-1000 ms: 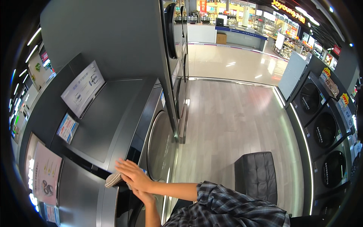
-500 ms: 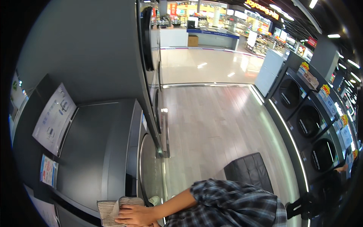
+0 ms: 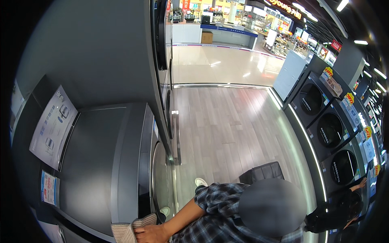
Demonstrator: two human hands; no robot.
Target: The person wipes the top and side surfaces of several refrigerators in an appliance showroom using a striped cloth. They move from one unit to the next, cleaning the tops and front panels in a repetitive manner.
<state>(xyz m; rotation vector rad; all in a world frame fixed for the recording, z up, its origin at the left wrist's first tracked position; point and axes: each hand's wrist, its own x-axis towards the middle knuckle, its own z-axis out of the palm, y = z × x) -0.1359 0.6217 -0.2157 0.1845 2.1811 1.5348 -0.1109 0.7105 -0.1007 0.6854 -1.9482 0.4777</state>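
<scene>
My right hand reaches in at the lower edge, its plaid-sleeved arm coming from the right. Its fingers are closed on a striped beige-and-grey cloth, pressed at the front edge of a dark grey machine's flat top. The frame's lower edge cuts off part of the hand. A round door shows on the machine's front, just beyond the cloth. I do not see my left hand. A round blurred patch covers part of the plaid shirt.
Signs stand along the machine's back edge. A tall grey panel rises beyond it. On the wood floor sits a black tufted stool. Several dark front-loading washers line the right, where another person reaches out.
The cloth and my right hand have shifted slightly right and down in the picture. A pale shoe has come into view beside my arm. The person at right has an arm raised toward the washers.
</scene>
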